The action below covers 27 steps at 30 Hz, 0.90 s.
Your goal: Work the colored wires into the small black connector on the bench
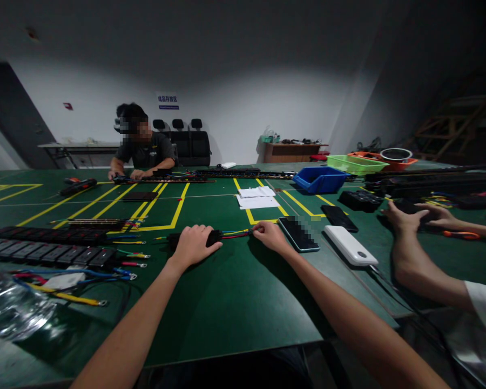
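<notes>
Your left hand (pixel 195 246) rests half-open, palm down, over a black unit (pixel 215 236) at centre; your right hand (pixel 268 236) pinches its coloured wires (pixel 235 234) near their ends. Green surface (pixel 243 302) stretches between your forearms to the near edge; a phone (pixel 299 235) lies just right.

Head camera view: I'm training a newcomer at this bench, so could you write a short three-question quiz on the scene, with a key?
1. Which of the wearer's hands rests on the black oblong block?
2. True or false: the white rectangular paper sheets lie left of the blue plastic bin, as pictured.
3. What is the right hand pinching? a) white plastic power bank; b) thin coloured wires; c) dark flat phone.

Key: 1. left hand; 2. true; 3. b.
</notes>
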Motion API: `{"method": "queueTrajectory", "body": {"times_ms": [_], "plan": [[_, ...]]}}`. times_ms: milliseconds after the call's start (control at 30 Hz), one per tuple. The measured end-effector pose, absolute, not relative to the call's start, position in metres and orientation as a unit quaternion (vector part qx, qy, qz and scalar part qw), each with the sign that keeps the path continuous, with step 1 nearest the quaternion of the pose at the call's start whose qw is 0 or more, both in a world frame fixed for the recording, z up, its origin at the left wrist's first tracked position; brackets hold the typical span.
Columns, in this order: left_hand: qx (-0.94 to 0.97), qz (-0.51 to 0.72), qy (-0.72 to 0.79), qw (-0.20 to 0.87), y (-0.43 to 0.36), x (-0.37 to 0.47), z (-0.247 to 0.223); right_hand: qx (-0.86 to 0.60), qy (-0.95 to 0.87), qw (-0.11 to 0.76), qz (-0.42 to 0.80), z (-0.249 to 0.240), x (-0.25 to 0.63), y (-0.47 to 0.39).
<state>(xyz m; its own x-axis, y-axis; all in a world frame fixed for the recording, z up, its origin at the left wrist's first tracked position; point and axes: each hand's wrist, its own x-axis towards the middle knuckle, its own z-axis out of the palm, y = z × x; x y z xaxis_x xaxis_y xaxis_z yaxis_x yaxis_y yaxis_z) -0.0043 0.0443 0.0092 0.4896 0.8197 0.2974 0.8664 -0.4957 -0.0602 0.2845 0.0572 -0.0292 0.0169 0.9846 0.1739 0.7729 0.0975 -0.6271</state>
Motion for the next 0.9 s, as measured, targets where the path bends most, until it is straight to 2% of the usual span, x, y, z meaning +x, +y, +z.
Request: {"method": "queueTrajectory", "body": {"times_ms": [667,900], "plan": [[-0.859,-0.111,-0.484,0.124,0.0437,-0.004,0.0088,-0.68,-0.661,0.295,0.115,-0.0305,0.2813,0.0552],[-0.857,-0.118,-0.489,0.115,0.0441,-0.0044,0.0076,-0.659,-0.671,0.308,0.144,-0.0292,0.2806,0.0546]]}}
